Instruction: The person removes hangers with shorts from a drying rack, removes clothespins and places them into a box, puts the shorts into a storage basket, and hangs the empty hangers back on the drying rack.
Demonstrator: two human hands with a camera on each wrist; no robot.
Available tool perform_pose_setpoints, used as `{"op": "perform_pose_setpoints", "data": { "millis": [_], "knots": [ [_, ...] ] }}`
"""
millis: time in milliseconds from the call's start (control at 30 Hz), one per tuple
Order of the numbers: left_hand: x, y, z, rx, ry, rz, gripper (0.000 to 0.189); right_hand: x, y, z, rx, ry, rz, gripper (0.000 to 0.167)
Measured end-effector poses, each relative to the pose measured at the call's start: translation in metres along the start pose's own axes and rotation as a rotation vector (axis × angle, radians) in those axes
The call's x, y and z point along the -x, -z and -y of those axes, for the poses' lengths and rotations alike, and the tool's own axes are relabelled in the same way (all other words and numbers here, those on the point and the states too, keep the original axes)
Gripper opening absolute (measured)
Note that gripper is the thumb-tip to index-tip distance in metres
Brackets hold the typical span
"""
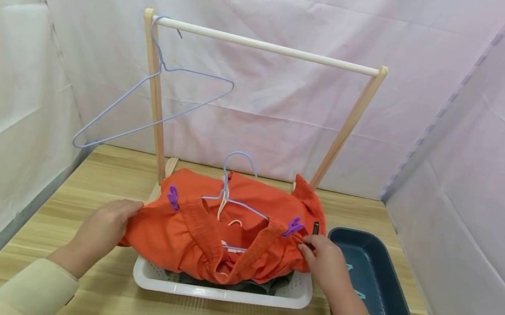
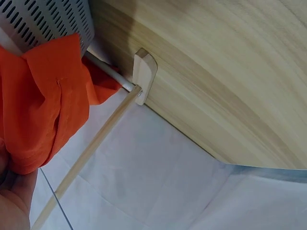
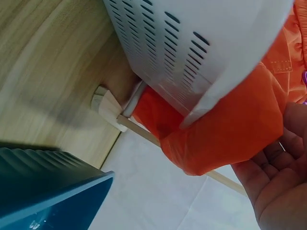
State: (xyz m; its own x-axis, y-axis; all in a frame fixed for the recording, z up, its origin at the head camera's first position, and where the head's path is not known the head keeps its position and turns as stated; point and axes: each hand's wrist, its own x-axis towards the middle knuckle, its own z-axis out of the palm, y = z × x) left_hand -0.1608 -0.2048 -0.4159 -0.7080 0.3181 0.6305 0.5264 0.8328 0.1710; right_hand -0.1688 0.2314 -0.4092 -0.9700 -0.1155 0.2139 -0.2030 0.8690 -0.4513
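Note:
Orange shorts [image 1: 155, 230] with a gathered elastic waistband lie spread over a white basket [image 1: 220, 293]. A light blue wire hanger [image 1: 244, 206] stands within the waistband, its hook pointing up. One purple clothespin [image 1: 173, 198] is clipped at the waistband's left side, another purple clothespin [image 1: 293, 227] at its right. My left hand [image 1: 107, 225] pinches the left edge of the cloth. On the other side, my right hand [image 1: 331, 264] pinches the cloth just below the right clothespin. Dark fabric [image 1: 231, 286] shows in the basket under the shorts.
Behind the basket stands a wooden rack with a white rod [image 1: 266, 45]. An unloaded blue wire hanger [image 1: 162, 70] hangs at the rod's left end. A dark blue tray [image 1: 383, 274] holding light blue pieces sits at right. White cloth walls [image 1: 307, 10] surround the wooden table [image 1: 51, 191].

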Motion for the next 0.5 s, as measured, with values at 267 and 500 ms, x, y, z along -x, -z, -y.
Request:
{"op": "perform_pose_setpoints", "data": {
  "millis": [267,500],
  "knots": [
    [0.004,-0.004,0.004,0.007,-0.017,0.000,0.039,-0.001,0.007,0.007,-0.014,-0.035,0.095,0.033],
    [0.008,-0.008,0.005,-0.004,-0.035,-0.020,0.039,-0.003,0.015,0.010,-0.107,-0.016,0.133,0.060]
  ]
}}
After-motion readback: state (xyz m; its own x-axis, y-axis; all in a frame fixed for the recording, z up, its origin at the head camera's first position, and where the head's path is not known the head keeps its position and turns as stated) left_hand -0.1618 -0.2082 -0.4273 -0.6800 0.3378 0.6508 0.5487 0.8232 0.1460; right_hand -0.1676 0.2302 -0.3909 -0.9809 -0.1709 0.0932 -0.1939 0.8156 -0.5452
